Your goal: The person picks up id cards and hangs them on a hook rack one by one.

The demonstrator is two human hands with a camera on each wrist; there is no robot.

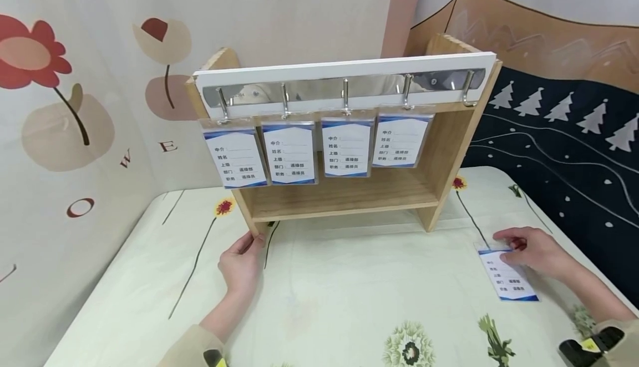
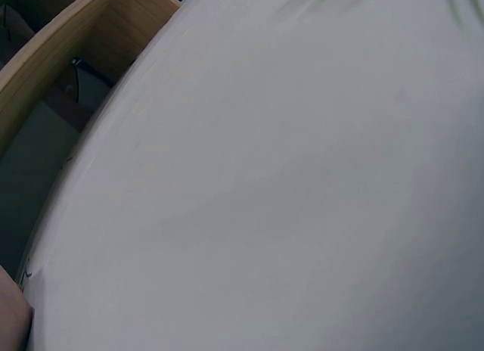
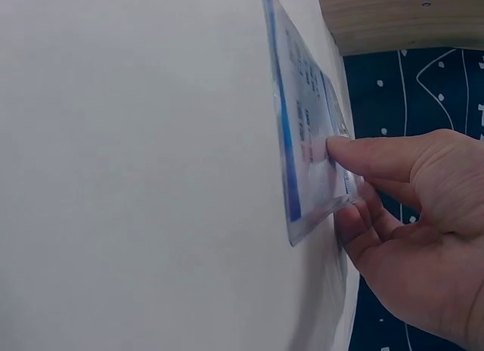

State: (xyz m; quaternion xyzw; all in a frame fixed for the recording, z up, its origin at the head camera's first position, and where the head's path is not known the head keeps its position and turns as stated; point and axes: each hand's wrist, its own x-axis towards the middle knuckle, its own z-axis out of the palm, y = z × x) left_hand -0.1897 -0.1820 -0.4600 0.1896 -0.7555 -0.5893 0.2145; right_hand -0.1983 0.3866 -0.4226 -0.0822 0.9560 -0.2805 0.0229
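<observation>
My right hand (image 1: pixel 541 253) pinches a badge card in a clear plastic sleeve (image 1: pixel 510 281) by its upper edge. In the right wrist view the thumb lies on the printed face of this badge card (image 3: pixel 302 139), with fingers behind it. My left hand (image 1: pixel 242 264) grips the lower front corner of a wooden shelf (image 1: pixel 339 195) at its left side. Across the shelf's top runs a white hook rail (image 1: pixel 319 71) with several metal hooks. Four hooks from the left each carry a similar badge (image 1: pixel 348 148); the rightmost hook (image 1: pixel 468 88) is bare.
A pale, flower-printed cloth (image 1: pixel 339 289) covers the table. Behind stands a light curtain (image 1: pixel 309 12) with printed flowers, and a dark, tree-patterned cloth (image 1: pixel 559 151) hangs on the right, close beyond the right hand.
</observation>
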